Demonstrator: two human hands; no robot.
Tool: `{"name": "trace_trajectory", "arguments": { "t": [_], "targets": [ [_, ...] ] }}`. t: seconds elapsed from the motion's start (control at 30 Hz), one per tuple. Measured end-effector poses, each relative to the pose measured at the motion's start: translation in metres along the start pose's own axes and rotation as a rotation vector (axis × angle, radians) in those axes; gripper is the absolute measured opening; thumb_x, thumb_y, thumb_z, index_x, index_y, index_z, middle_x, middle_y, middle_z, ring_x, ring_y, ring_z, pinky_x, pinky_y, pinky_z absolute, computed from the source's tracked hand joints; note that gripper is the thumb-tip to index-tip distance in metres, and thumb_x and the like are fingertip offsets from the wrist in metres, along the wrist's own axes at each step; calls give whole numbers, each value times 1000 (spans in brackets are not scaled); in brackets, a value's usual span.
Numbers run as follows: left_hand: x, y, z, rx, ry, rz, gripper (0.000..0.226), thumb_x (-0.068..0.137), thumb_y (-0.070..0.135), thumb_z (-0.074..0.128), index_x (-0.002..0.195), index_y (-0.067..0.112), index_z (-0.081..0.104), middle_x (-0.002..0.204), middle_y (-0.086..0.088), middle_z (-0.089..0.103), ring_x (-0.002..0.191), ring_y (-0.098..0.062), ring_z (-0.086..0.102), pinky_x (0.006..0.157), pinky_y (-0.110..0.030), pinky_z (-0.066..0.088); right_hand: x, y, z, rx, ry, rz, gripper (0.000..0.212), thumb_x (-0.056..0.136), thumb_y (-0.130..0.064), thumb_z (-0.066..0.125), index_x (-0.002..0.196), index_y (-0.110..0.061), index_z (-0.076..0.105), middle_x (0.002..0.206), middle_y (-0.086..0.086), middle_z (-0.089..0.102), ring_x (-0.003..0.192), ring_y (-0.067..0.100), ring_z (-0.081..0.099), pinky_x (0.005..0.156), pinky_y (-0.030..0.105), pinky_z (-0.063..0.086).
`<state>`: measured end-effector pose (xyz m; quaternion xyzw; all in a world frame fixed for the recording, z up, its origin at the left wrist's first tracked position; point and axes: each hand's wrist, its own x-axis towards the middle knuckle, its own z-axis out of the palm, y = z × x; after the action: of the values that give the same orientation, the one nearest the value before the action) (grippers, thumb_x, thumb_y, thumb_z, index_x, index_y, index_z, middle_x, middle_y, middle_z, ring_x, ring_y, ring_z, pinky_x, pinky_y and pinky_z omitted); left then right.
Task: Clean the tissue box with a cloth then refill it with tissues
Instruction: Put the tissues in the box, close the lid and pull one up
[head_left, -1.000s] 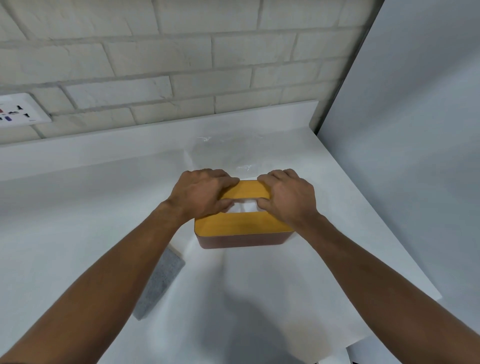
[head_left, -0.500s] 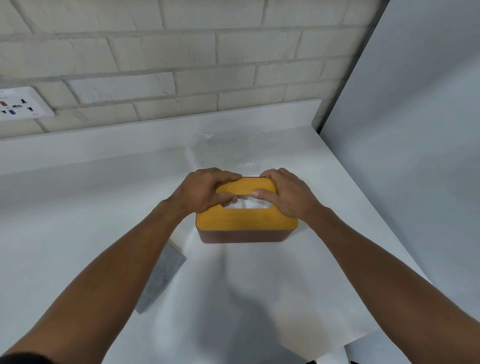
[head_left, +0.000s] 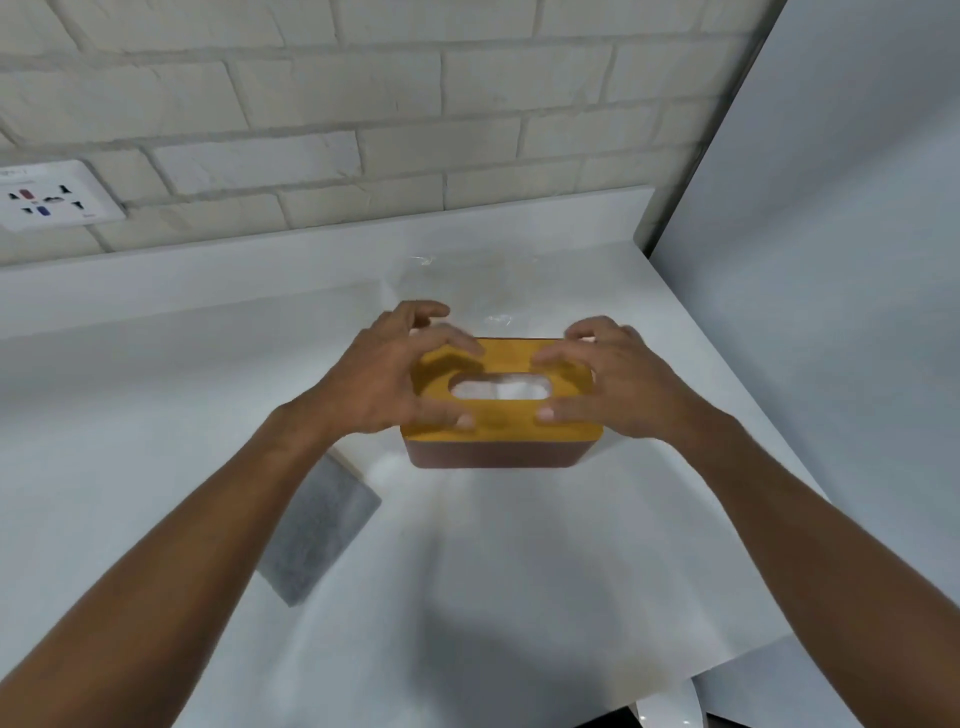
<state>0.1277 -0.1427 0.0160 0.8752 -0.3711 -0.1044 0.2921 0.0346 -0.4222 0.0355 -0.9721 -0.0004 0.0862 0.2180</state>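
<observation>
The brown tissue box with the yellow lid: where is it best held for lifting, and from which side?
Take the brown rectangular tissue box by its short ends, on the base under the yellow lid, coming from left and right. Its long side faces the person, and the lid might lift off alone.

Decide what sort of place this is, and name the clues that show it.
Probably an indoor kitchen or utility counter: a white countertop with an upstand, a painted brick wall carrying a power socket, and a tissue box with a grey cloth nearby.
</observation>
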Motion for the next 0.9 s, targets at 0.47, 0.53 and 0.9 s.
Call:
{"name": "trace_trajectory", "arguments": {
  "t": [0.47, 0.53, 0.9],
  "targets": [
    [-11, -38, 30, -368, -158, -230, 151, 44, 73, 93, 158, 56, -4, 166, 14, 18, 152, -10, 25, 124, -43, 31, -2, 41, 25, 672, -266, 78, 117, 55, -40, 96, 142, -58, 21, 146, -12, 31, 133, 17, 41, 104, 45, 48],
    [-10, -42, 32, -296, -131, -253, 153, 43, 75, 90, 162, 48, -4, 167, 14, 20, 152, -10, 27, 122, -36, 30, -1, 44, 27, 657, -276, 61, 119, 55, -42, 95, 141, -65, 15, 144, -19, 35, 132, 8, 42, 104, 37, 48],
    [-2, -48, 32, -463, -191, -279, 140, 55, 57, 96, 160, 49, 3, 158, 19, 25, 147, -11, 32, 116, -35, 41, 10, 46, 24, 496, -225, 23, 82, 67, -42, 89, 131, -58, 39, 143, -11, 30, 126, 18, 44, 100, 39, 49]
  ]
}}
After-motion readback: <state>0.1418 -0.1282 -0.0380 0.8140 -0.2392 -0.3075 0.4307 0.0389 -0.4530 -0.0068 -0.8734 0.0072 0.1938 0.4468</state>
